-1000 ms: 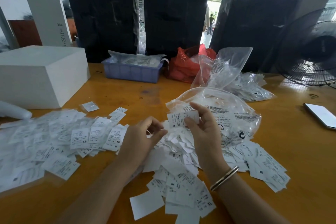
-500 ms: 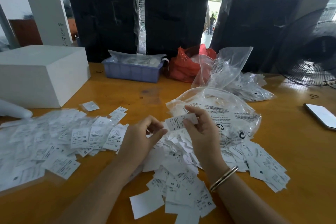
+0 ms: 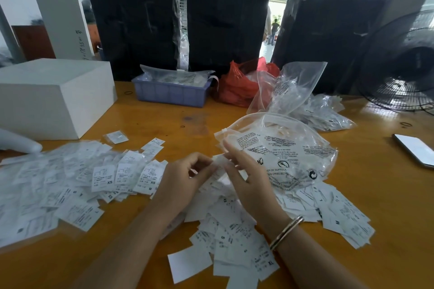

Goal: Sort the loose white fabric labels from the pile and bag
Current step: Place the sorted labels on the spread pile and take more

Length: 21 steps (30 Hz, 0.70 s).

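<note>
Pinching one label (image 3: 217,159), both hands (image 3: 211,176) meet above the pile (image 3: 225,230).

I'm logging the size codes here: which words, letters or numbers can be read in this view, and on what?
"XS": label in the left spread.
"XS": label beside it.
"M": label at right.
"S": label in the near pile.
"TX" as it reads (turned XL?): label at the front.
"...ER OF SUFFOCA...", "...N CRIBS BEDS": clear bag.
Handwriting on the pillar: illegible.
The labels' fine print: too small to read.

White labels (image 3: 105,177), black print
</note>
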{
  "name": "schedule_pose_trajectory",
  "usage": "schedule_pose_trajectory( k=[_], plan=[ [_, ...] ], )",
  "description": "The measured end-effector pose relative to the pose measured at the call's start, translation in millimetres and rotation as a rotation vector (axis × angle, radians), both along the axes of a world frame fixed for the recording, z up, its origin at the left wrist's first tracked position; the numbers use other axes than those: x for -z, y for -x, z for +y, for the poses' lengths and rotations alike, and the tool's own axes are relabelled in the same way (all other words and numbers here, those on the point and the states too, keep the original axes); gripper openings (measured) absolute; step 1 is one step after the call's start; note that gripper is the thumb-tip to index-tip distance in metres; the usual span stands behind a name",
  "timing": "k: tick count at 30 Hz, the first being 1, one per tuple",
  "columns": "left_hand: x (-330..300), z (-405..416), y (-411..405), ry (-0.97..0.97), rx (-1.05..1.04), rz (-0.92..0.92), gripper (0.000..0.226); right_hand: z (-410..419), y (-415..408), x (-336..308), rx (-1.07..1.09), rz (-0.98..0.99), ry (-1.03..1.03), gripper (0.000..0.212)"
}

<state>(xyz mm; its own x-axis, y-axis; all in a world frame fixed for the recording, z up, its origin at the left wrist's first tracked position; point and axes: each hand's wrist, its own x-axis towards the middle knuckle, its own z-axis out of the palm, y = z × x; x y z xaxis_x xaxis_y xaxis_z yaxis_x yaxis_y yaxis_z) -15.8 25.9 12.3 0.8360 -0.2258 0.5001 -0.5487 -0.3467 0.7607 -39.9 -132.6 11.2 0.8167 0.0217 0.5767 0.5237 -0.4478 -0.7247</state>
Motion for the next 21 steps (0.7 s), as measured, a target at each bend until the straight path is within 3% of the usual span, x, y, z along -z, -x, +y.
schedule_pose_trajectory(
  k=[6,11,17,21],
  plan=[
    [1.9,1.4,-2.0,0.035,-0.021,-0.016,0.002,1.5,2.9,1.0,-0.008,-0.003,0.146,0.029],
    [1.1,4.4,-4.1,0.051,-0.101,0.028,0.006,0.4,0.5,-0.4,-0.004,0.056,0.156,0.029],
    [-2.3,22.7,-16.9,0.115,-0.460,0.068,0.005,-28.6,-20.6,-22.2,0.323,-0.047,-0.034,0.028],
    [-2.1,37.1,-23.8,0.096,-0.642,0.055,0.012,-60.1,-45.5,-32.1,0.518,0.030,0.087,0.036]
  ],
)
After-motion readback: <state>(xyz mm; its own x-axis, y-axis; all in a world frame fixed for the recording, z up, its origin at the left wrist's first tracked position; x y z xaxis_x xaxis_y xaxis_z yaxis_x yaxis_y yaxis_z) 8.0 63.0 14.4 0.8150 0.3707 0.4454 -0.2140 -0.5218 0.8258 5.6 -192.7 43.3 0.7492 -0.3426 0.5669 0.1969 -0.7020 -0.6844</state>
